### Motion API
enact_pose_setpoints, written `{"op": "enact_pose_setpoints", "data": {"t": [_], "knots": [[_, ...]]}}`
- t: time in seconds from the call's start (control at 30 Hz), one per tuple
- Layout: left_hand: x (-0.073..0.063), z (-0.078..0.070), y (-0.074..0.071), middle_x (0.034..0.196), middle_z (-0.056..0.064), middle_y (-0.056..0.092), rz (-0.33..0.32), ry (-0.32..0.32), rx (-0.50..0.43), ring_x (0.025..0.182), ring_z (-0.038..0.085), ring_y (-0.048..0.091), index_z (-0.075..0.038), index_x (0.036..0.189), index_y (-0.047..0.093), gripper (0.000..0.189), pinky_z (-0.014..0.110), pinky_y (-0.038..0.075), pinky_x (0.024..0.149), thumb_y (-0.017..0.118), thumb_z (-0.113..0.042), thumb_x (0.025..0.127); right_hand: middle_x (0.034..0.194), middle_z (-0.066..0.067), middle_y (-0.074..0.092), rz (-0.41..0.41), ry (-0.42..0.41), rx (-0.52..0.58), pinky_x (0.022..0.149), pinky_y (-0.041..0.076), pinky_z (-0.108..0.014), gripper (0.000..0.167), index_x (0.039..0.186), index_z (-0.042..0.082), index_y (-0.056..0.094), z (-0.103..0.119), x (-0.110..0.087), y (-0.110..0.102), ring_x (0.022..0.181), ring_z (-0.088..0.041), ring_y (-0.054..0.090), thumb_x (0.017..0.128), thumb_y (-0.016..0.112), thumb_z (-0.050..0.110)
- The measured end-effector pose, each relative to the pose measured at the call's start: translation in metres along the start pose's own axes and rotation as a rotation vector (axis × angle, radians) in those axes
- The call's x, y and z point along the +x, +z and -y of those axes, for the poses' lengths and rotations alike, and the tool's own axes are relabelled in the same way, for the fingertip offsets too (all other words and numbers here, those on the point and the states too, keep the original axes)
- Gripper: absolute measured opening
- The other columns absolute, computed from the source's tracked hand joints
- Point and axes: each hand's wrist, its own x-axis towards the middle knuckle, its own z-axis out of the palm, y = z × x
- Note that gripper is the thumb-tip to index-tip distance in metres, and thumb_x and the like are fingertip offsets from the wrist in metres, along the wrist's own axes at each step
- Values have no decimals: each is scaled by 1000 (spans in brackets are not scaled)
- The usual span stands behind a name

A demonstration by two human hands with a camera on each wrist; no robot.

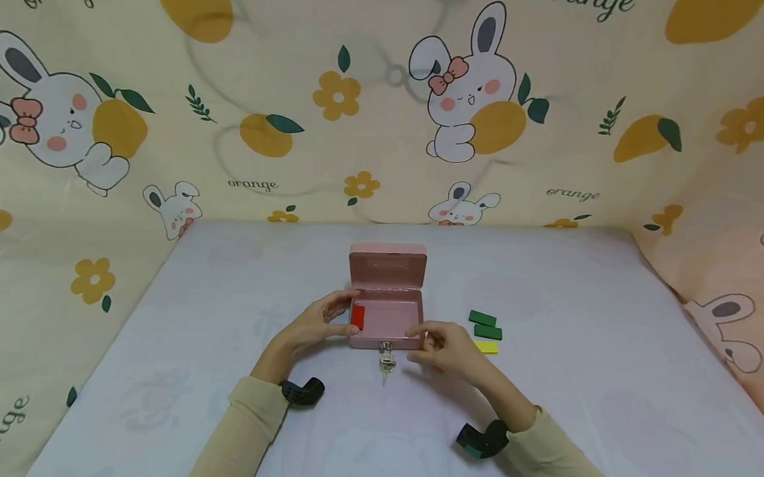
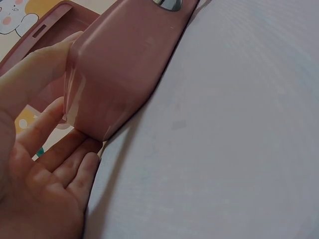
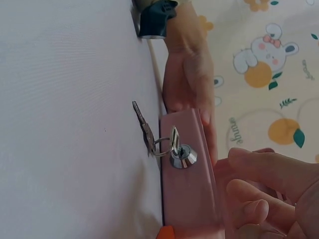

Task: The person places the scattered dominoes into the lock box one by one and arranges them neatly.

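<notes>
A pink metal cash box (image 1: 385,343) stands with its lid (image 1: 387,268) raised. Inside, at the left end, lies a red block (image 1: 358,317). My left hand (image 1: 314,322) grips the box's left side, thumb at the front rim and fingers toward the back corner. My right hand (image 1: 447,348) is over the box's right front corner with its fingers loosely bent; nothing shows between thumb and fingertips in the right wrist view. A key sits in the front lock (image 3: 183,156), and a second key (image 3: 144,130) hangs from its ring. An orange piece (image 3: 166,233) shows partly beside the box.
Right of the box lie two green blocks (image 1: 482,318) and a yellow block (image 1: 488,346), the latter partly behind my right hand. A white cloth (image 1: 556,395) covers the table. Patterned cloth (image 1: 375,143) with rabbits and oranges hangs behind and at both sides.
</notes>
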Motion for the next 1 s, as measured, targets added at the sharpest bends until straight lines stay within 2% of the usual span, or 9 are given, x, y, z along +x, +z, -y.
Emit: {"op": "enact_pose_setpoints", "data": {"t": [0.33,0.53,0.67,0.77,1.0], "knots": [[-1,-1,1,158,8,33,-17,-35,-9,150,30,26,-14,145,40,68,47,21,124,72,-10,85,65,4,42,1,11,-45,52,30,-15,29,103,-3,68,-7,-8,-7,57,-2,38,80,76,12],[0,3,0,158,7,33,-19,-30,-11,150,30,26,-15,145,40,68,48,21,124,73,-10,85,68,3,43,16,-21,-84,54,29,-15,28,101,-1,70,-12,-8,-11,61,-1,38,78,78,13],[0,3,0,158,7,33,-13,-28,-20,150,30,26,-15,145,40,69,48,21,124,73,-9,85,70,-1,49,39,-66,-116,55,30,-14,27,100,0,70,-17,-8,-14,64,0,40,77,79,12],[0,2,0,158,6,33,-16,-36,-25,150,29,26,-16,145,40,68,47,21,124,73,-10,85,72,-3,52,67,-80,-101,56,32,-13,27,100,0,70,-20,-7,-16,65,0,41,77,78,12],[-1,0,-1,159,11,29,0,-4,-16,149,33,25,-11,146,37,70,49,21,124,71,-8,86,71,2,48,124,-92,-99,58,34,-14,26,101,1,69,-28,-5,-24,63,1,40,78,78,11]]}}
